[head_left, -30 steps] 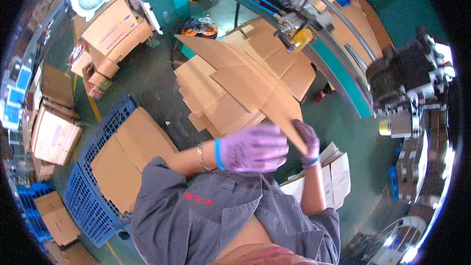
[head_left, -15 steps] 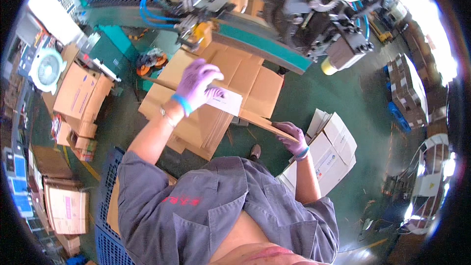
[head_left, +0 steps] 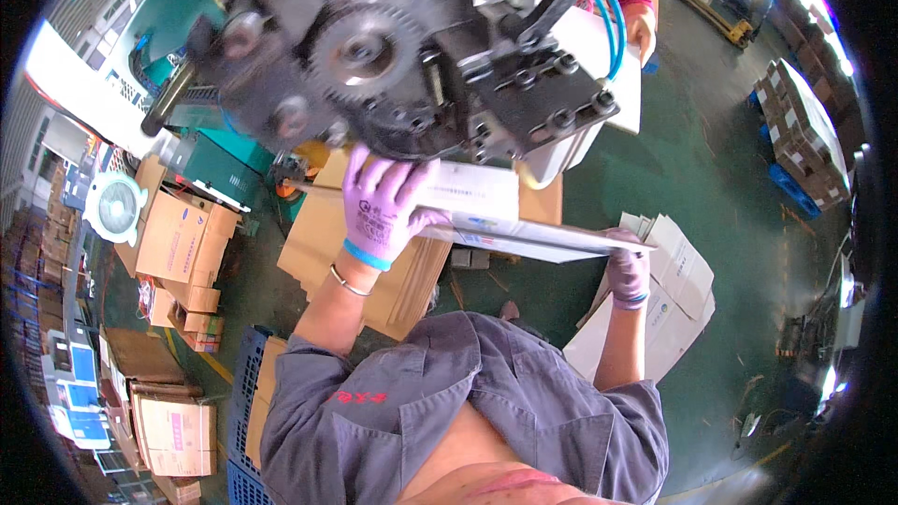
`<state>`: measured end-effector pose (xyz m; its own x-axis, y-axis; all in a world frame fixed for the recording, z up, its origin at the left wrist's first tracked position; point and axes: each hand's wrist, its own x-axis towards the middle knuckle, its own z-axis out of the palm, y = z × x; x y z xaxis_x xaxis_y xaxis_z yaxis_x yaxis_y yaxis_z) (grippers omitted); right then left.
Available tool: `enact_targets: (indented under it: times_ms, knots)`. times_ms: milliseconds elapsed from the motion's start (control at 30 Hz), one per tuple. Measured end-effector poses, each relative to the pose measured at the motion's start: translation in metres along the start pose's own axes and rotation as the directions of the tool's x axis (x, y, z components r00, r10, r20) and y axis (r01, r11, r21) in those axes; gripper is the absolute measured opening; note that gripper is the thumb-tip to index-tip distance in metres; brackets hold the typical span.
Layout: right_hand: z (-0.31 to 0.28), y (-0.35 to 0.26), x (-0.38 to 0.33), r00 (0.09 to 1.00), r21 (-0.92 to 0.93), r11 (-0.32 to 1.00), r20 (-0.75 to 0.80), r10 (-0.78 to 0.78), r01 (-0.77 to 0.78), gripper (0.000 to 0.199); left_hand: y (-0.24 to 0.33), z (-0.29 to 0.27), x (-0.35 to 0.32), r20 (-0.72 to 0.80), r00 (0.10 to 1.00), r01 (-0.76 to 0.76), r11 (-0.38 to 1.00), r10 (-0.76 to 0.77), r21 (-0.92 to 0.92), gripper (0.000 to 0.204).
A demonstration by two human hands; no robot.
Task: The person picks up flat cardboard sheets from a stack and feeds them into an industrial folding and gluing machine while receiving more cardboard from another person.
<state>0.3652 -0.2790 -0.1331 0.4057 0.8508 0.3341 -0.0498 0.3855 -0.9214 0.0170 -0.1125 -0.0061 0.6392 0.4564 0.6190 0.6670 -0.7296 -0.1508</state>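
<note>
Between my two gloved hands is a white printed carton [head_left: 552, 241], folded flat and seen nearly edge-on, with one white flap standing up at its left part. My left hand [head_left: 383, 201], in a light purple glove with a blue cuff, is closed on its left end, the thumb over the white face and the fingers along the flap. At the right end, my right hand [head_left: 629, 266] grips the edge with the fingers wrapped round it. Just beyond the left fingertips hangs a dark machine head [head_left: 360, 51] with gears. Below the carton lies a stack of brown cardboard [head_left: 393, 299].
White flattened cartons [head_left: 678, 290] lie on the green floor at right. A pink-sleeved person's arm [head_left: 641, 23] shows behind the machine. Brown boxes [head_left: 173, 234] and a fan [head_left: 116, 208] stand at left, beside a blue plastic pallet [head_left: 245, 393]. A loaded pallet [head_left: 800, 131] is far right.
My left hand, half open over the carton before, has closed on it. The carton has turned to show more of its white faces. The machine now fills more of the upper view.
</note>
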Motion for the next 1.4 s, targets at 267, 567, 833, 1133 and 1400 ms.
enact_targets:
  times_ms: [267,567,833,1133,1400]
  knots:
    - [-0.009,-0.046,0.135,0.95,0.407,0.858,0.136,0.282,-0.313,0.07,-0.014,0.069,0.027,-0.057,0.982,0.142,0.899,-0.181,-0.414,0.039]
    - [0.015,-0.069,0.174,0.949,0.265,0.938,-0.157,0.272,-0.225,0.035,-0.055,0.048,0.017,0.302,0.932,0.348,0.731,-0.202,-0.587,0.04]
    - [0.004,-0.097,0.128,0.973,0.092,0.971,-0.053,0.227,-0.221,0.041,-0.064,0.085,0.007,-0.018,0.992,-0.125,0.983,0.124,-0.132,0.044]
    - [0.042,-0.067,0.12,0.961,0.082,0.96,-0.051,0.273,-0.268,0.038,-0.121,0.079,0.002,0.234,0.972,-0.051,0.987,0.014,0.153,0.043]
    - [-0.002,-0.039,0.106,0.915,0.357,0.934,-0.366,0.171,-0.032,0.043,-0.066,0.015,0.048,-0.09,0.991,-0.124,0.917,0.097,-0.38,0.032]
